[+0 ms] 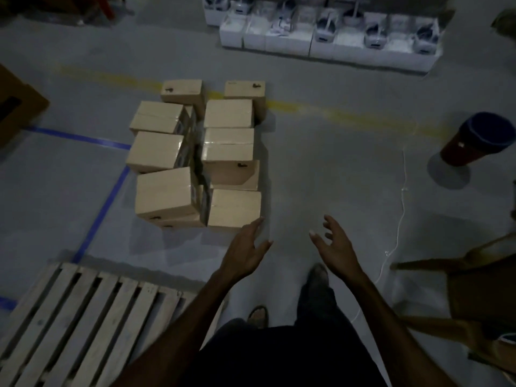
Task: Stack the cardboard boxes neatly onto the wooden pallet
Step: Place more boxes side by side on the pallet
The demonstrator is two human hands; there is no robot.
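Both hands out front, empty, fingers spread and loose, gripping nothing. Left hand (pixel 245 248) reaches toward 11 o'clock, its fingertips just at the lower right corner of the nearest box (pixel 234 208); contact can't be confirmed. Right hand (pixel 335 247) is at 1 o'clock of the body, apart from any box, over bare floor (pixel 335 163).

Key relation: nearest box lies up-left of both hands, at roughly 11 o'clock, so the left hand is clearly nearer and the right must cross leftward to bracket it. Box's long axis looks to run left-right in view.

Cardboard boxes (pixel 195 152) sit clustered on the floor in two rough columns, some stacked two high, none on the pallet. Tan, smooth, rectangular, with taped glossy tops and small dark prints.

Wooden pallet (pixel 78 311) at 8 o'clock, bare: pale rough slats with gaps, running diagonally.

Judgement: first pick not yet made; the carry will swing from 11 back to 8 o'clock.
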